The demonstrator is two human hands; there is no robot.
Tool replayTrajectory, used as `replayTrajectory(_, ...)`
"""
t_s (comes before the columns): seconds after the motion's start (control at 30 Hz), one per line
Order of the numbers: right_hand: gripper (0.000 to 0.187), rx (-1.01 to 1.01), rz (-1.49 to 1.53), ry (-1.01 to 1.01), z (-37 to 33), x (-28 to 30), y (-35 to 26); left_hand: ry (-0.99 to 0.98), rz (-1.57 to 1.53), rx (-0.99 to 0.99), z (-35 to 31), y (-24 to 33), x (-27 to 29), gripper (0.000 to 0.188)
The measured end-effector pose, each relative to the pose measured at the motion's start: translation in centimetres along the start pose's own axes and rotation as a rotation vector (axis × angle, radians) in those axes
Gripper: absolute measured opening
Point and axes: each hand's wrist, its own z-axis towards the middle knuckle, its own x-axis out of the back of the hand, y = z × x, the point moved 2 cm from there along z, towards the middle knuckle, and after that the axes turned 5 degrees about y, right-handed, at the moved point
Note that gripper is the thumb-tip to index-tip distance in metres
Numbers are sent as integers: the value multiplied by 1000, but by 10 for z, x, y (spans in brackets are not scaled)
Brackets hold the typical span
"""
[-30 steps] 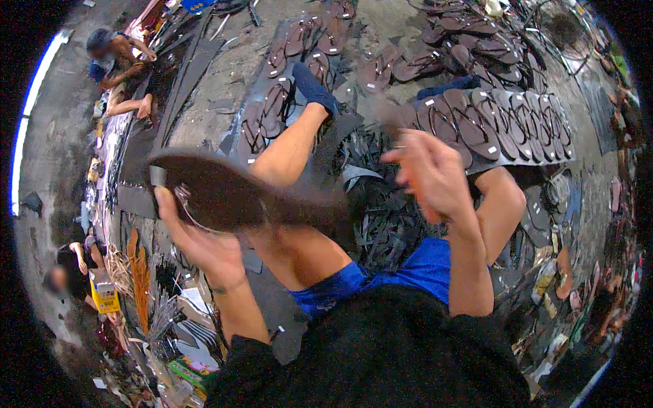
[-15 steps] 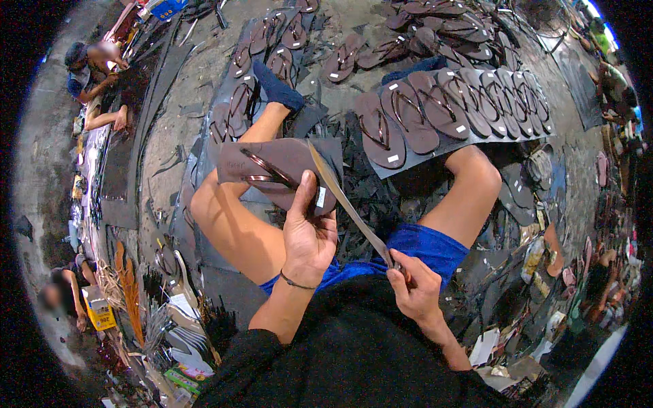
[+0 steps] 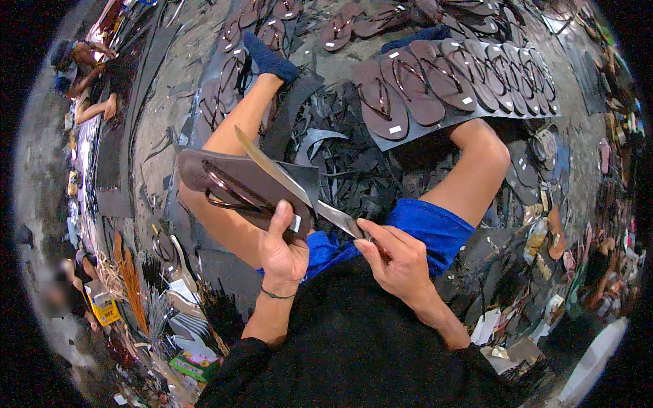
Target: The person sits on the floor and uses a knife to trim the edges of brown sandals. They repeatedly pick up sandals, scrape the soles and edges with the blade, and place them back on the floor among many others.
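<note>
My left hand (image 3: 283, 255) grips a brown flip-flop (image 3: 219, 166) near one end, thumb on top beside a small white label. Its straps are shiny dark brown. A piece of dark sheet material (image 3: 307, 178) juts out past the sole's edge. In my right hand (image 3: 401, 262) is the handle end of a long curved knife (image 3: 338, 219). The blade slants up and left along the flip-flop's far edge, its tip beyond the sole. A curved grey offcut (image 3: 318, 141) lies just past the blade, above a heap of dark scraps (image 3: 347, 170).
Several brown flip-flops (image 3: 382, 102) stand in a row on a dark sheet at the right. More flip-flops (image 3: 340, 27) lie on the floor ahead. My bent legs (image 3: 469, 163) frame the scraps. Two other people (image 3: 92, 81) sit at the left, near loose clutter.
The flip-flop has moved left and lower and tilted. The knife has swung leftward along its far edge. A curved offcut now shows apart from the sole.
</note>
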Motion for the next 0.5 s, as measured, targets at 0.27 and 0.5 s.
replayTrajectory(0.27, 28, 93, 53, -82, 25, -24, -25, -116, 141, -170, -29, 13, 18, 36)
replayTrajectory(0.5, 30, 146, 122, -62, 46, -54, -23, -55, 331, -24, -48, 7, 59, 38)
